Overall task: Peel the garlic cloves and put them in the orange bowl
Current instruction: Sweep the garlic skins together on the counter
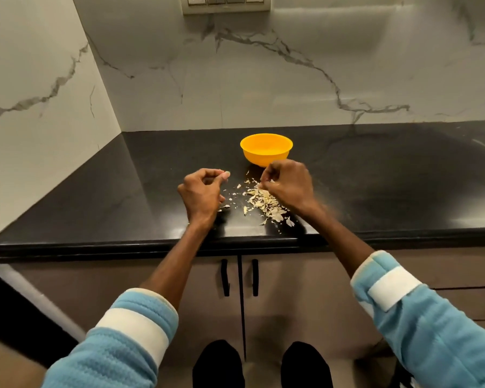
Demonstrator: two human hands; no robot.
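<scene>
Left hand [205, 191] pinches pale bit, probably clove [226, 173]; right hand [289, 186] curled over peel pile [263, 203], contents unclear. Risk: clove slips, lost among peels.

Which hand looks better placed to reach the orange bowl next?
Probably the right hand: it sits just before the orange bowl, over the peels. The left hand is farther aside. What either holds is too small to tell.
</scene>
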